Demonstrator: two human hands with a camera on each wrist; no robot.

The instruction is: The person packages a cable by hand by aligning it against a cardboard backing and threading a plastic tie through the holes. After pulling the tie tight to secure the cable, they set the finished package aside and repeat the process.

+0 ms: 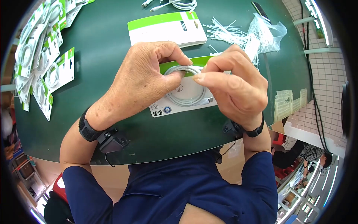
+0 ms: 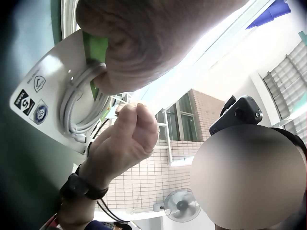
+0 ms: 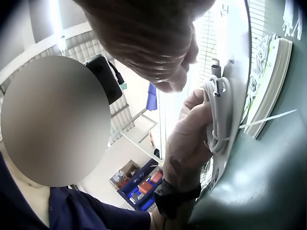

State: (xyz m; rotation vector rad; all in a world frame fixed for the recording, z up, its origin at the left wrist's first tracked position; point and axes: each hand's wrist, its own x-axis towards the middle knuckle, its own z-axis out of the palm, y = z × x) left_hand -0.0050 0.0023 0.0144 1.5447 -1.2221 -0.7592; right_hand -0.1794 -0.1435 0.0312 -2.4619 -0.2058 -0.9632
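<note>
A coiled white cable (image 1: 203, 90) lies against a green-and-white card (image 1: 158, 108) in front of the person. The left hand (image 1: 140, 76) grips the coil's upper left part and the card between thumb and fingers. At the coil's upper right, the right hand (image 1: 238, 84) has thumb and index finger pinched together; whatever is between them is hidden. In the right wrist view a thin white tie (image 3: 268, 119) sticks out behind the card, near the coil (image 3: 218, 115). The left wrist view shows the coil (image 2: 72, 108) on the card's printed face.
A stack of green-and-white cards (image 1: 160, 31) lies beyond the hands. Loose white ties (image 1: 227, 33) and a clear bag (image 1: 274, 35) are at the back right. Many carded cables (image 1: 52, 76) pile up at the left. More white cable (image 1: 182, 4) lies at the far edge.
</note>
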